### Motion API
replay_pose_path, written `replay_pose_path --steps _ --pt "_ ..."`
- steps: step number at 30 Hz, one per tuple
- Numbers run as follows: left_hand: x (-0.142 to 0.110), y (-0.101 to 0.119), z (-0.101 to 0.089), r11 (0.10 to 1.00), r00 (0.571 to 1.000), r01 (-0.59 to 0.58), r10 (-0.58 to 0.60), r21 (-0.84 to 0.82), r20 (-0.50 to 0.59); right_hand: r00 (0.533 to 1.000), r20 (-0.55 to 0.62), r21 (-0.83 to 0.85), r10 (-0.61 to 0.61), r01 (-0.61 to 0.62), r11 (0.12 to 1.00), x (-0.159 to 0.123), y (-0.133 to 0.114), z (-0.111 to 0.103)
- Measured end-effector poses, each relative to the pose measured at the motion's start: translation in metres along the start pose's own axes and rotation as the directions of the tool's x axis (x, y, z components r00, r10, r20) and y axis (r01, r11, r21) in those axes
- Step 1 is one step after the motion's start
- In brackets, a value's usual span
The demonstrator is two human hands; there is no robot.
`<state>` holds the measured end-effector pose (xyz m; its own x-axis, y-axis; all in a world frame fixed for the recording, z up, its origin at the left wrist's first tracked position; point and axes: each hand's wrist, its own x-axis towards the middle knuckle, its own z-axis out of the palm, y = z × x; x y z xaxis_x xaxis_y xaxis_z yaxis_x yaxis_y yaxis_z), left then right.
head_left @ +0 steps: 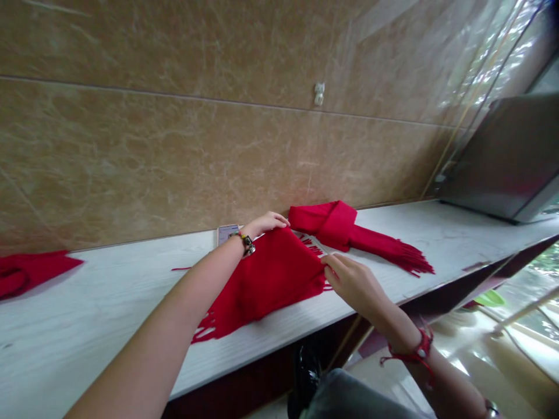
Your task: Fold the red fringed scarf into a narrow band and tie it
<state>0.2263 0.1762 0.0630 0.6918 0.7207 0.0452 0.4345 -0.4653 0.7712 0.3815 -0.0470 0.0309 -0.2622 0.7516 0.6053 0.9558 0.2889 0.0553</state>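
Note:
A red fringed scarf (279, 273) lies spread on the white counter, its right edge lifted a little between my hands. My left hand (266, 223) pinches the far corner, close to the wall. With thumb and fingers, my right hand (349, 276) grips the near right corner. Fringe shows at the scarf's lower left and under its raised right edge. Just beyond lies a second red scarf (334, 224), folded over itself, with its fringed tail pointing right.
The long white counter (131, 302) runs along a brown marbled wall (174, 157). A phone (227, 233) rests behind my left wrist. More red cloth (30, 273) lies at the far left. A large grey box-like object (502, 157) stands at the right end.

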Motion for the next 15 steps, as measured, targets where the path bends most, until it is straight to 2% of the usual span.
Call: replay_pose_path --steps 5,8,10,12,15 --pt "0.021 -0.018 0.029 0.993 0.998 -0.026 0.02 0.113 0.056 0.957 0.253 0.002 0.14 -0.145 0.989 -0.016 0.007 0.02" --pt "0.021 -0.02 0.035 0.984 0.996 -0.065 0.053 0.165 0.075 0.936 0.316 0.027 0.158 -0.175 0.984 -0.02 0.008 0.026" --pt "0.017 -0.018 0.034 0.976 0.994 -0.094 0.08 0.195 0.074 0.953 0.275 0.058 0.125 -0.146 0.988 -0.022 0.009 0.028" --pt "0.008 -0.015 0.028 0.968 0.993 -0.115 0.105 0.225 0.056 0.983 0.172 0.116 0.06 -0.08 0.99 -0.022 0.01 0.027" --pt "-0.019 -0.013 0.012 0.948 0.991 -0.124 0.136 0.293 -0.02 0.998 0.035 0.232 -0.045 0.036 0.972 -0.014 0.005 0.021"
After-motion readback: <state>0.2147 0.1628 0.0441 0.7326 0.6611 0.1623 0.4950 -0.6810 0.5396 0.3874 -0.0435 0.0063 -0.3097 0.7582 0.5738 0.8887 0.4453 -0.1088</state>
